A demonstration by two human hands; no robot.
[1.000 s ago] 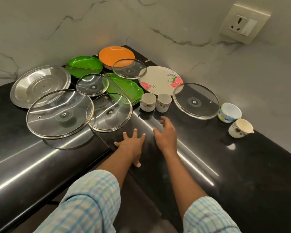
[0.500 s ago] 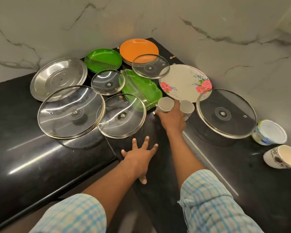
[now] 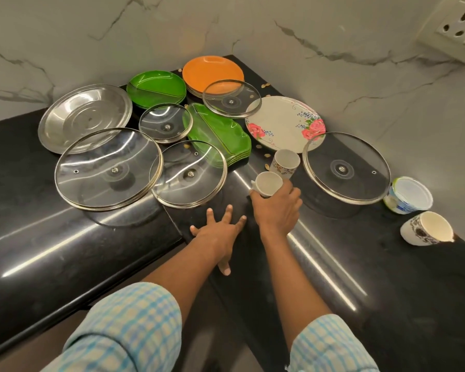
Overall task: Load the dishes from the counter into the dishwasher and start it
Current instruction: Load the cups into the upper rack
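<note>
**Right hand takes a cup at the counter's corner**

A pale marble wall [image 3: 333,36] with grey veins closes in behind both hands, and a socket plate [image 3: 459,25] sits high up to the right. Below it, a glossy black counter [image 3: 51,251] bends round an inside corner, with light streaking along its rounded edge. Two forearms in blue check sleeves [image 3: 124,331] reach in from below.

The left hand [image 3: 220,232] lies flat on the stone, palm down, fingers straight and spread, gripping nothing. Just to its right, the right hand [image 3: 277,208] curls round a small white cup [image 3: 267,183], which is tipped with its mouth towards the camera. I can't tell whether its base is off the stone.

- **Left of both hands:** the biggest glass lid [image 3: 108,169], its far rim over a steel plate [image 3: 85,118].
- **Right of the right hand:** a wide glass lid [image 3: 346,167].
- **Beyond the right hand:** a floral plate [image 3: 282,122].
- **Just beyond the left hand:** a mid-size glass lid [image 3: 188,174], lapping over a stack of green trays [image 3: 220,132].
- **Further back:** orange plates [image 3: 212,69] with a tilted glass lid [image 3: 231,99] resting on them, then a round green plate [image 3: 156,88] and the smallest glass lid [image 3: 166,123].
- **Far right:** a blue-and-white tub [image 3: 408,196] and a patterned cup [image 3: 427,229] on its side.
- **Just beyond the held cup:** a second cup [image 3: 285,162], with tan flecks [image 3: 266,155] scattered beside it.
</note>
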